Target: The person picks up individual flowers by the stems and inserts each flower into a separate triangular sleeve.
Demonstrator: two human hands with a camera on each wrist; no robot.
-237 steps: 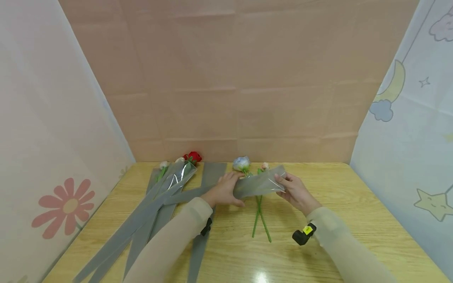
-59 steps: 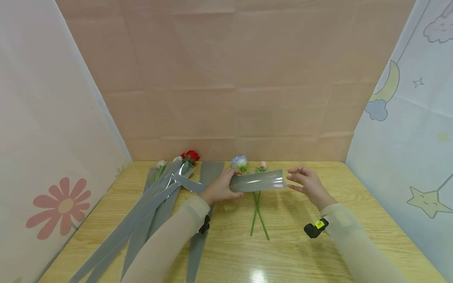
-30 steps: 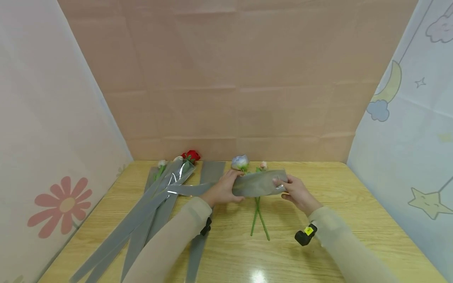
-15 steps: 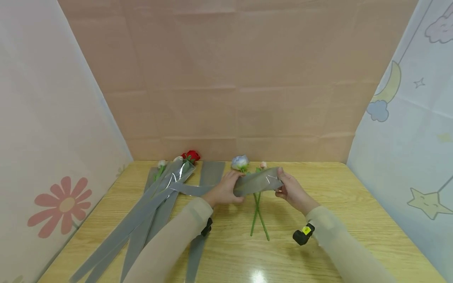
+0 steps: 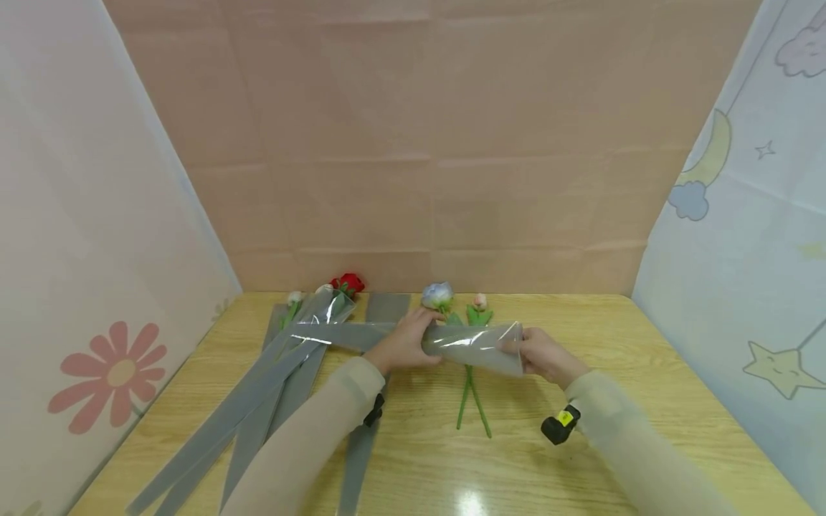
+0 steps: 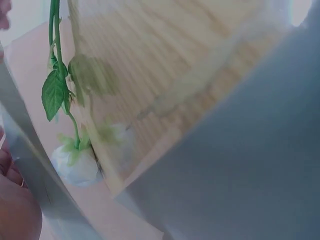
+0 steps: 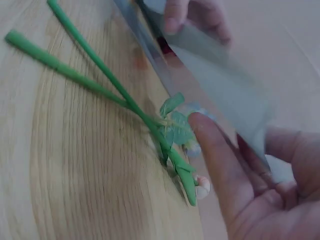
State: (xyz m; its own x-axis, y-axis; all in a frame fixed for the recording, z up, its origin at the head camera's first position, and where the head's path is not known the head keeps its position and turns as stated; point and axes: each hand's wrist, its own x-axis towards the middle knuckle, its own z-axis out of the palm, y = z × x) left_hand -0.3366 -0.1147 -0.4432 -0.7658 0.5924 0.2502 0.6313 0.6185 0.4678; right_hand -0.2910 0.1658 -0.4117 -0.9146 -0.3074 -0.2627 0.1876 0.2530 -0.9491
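Note:
A long strip of clear greyish wrapping film [image 5: 474,345] is stretched between both hands above the table. My left hand [image 5: 406,342] grips it, thumb towards me and fingers on the far side. At its right end, my right hand [image 5: 547,352] pinches the film, seen closer in the right wrist view as a hand [image 7: 265,185] with the film between thumb and fingers. Under the film two artificial flowers lie with crossed green stems [image 5: 466,401]: a pale blue bloom [image 5: 437,294] and a small pink one [image 5: 480,301]. The film covers their middle stems.
Several grey film strips [image 5: 239,416] lie overlapping at the left, another strip [image 5: 358,466] near the centre. A red flower [image 5: 349,284] and a white flower [image 5: 295,297] lie behind them. Fabric walls enclose the wooden table [image 5: 581,315].
The right hand was off the film two seconds ago, then took its end again. Since half a second ago that end has dropped and swung slightly right, exposing the pink flower's leaves.

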